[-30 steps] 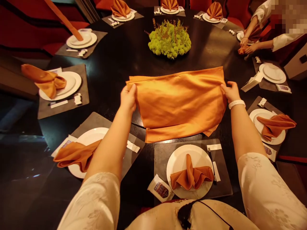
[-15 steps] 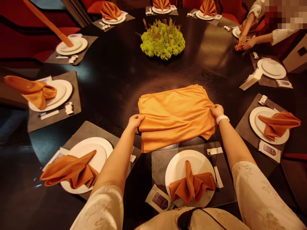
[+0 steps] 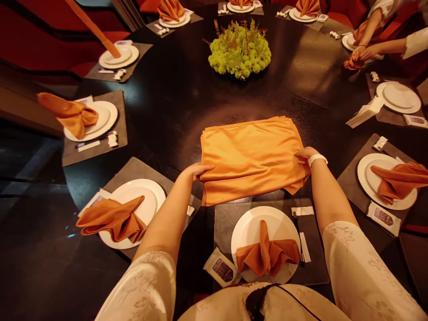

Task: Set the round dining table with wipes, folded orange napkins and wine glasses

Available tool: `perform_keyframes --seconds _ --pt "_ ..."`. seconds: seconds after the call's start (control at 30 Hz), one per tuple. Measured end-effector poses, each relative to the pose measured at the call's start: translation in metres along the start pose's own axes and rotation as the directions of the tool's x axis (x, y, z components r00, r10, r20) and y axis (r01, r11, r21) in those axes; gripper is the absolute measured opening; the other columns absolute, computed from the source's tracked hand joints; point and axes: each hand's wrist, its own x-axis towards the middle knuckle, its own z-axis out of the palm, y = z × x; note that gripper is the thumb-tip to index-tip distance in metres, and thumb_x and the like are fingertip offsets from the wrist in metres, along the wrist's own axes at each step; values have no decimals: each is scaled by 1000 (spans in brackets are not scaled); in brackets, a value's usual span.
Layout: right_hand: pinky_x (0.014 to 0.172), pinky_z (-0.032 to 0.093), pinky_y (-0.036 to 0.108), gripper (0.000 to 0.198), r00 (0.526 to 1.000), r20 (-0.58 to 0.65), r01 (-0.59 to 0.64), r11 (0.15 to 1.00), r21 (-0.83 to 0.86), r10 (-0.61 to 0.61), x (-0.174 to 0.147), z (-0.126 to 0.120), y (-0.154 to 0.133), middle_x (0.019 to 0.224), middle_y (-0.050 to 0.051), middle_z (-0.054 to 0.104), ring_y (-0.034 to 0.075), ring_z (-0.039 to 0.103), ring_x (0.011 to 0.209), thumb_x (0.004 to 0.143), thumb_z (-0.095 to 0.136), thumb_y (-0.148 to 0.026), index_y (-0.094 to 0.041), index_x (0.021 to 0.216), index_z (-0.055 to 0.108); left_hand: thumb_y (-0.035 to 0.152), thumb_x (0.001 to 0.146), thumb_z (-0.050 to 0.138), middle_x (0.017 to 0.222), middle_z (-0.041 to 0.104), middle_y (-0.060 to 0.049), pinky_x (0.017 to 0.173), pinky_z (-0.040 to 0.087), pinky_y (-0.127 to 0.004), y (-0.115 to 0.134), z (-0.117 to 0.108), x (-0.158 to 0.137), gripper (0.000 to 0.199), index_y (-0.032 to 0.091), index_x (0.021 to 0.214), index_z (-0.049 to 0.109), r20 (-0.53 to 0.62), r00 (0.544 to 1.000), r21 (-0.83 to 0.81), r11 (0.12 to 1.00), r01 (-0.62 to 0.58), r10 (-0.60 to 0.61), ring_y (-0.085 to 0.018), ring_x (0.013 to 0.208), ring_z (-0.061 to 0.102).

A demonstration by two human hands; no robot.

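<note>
**Both hands on the orange cloth stack at mid-desk**

Nearest the wearer, a white plate (image 3: 264,232) is sitting on a dark placemat (image 3: 314,267) with a folded orange napkin (image 3: 267,255) standing on it, and a small packet (image 3: 222,269) is lying just beside the plate's left edge. Just beyond that setting, the orange cloth (image 3: 249,156) is lying flat on the dark desk (image 3: 167,102), folded over in layers, its near edge overhanging the placemat's far side. The left hand (image 3: 195,171) is gripping the cloth's near-left corner, fingers curling over the top, the grip clenched on the fabric. The right hand (image 3: 306,154), a white band at its wrist, is pinching the cloth's right edge, grip likewise grasping it. Either side, more plates are carrying folded napkins. Further out, a green flower centrepiece (image 3: 239,51) is standing at the desk's middle. At the far right, another person's hands (image 3: 363,51) are working at an orange napkin near a plate.
</note>
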Motion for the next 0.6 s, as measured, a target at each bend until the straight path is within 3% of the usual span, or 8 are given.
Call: perform_keyframes --seconds 0.17,0.33,0.43,0.53,0.6 --pt "47 58 27 26 992 47 -122 988 94 118 -31 0 -11 67 1 60 14 59 59 70 81 -14 -16 80 58 24 49 94 79 76 -8 54 55 -25 -4 10 -14 41 15 82 72 -138 965 21 975 -222 223 -21 65 70" --pt "64 65 33 11 985 159 -105 962 250 67 -81 -45 -40 81 1 66 13 64 71 84 67 -10 -18 84 58 38 59 90 60 68 -5 46 49 -23 13 -4 -43 36 14 73 68 -132 955 23 964 -266 267 -17 53 63" --pt "64 65 37 8 963 264 -128 948 290 49 -114 -86 -67 91 5 70 17 66 78 90 60 -13 -19 91 64 46 58 90 65 69 -5 52 54 -26 50 -32 -74 45 12 79 70 -43 953 102 950 -294 300 -18 56 64" --pt "63 64 41 19 941 335 -145 954 263 51 -132 -114 -98 101 11 72 22 68 85 96 50 -19 -18 99 69 52 67 85 82 72 -9 80 59 -41 103 -51 -105 57 7 100 71 51 943 224 917 -331 328 -23 81 69" --pt "67 62 44 22 950 312 -125 944 304 25 -134 -119 -119 99 11 73 23 68 88 98 48 -21 -16 96 69 49 76 80 91 71 -12 98 50 -55 139 -49 -122 57 2 106 68 56 936 300 888 -349 349 -29 102 67"
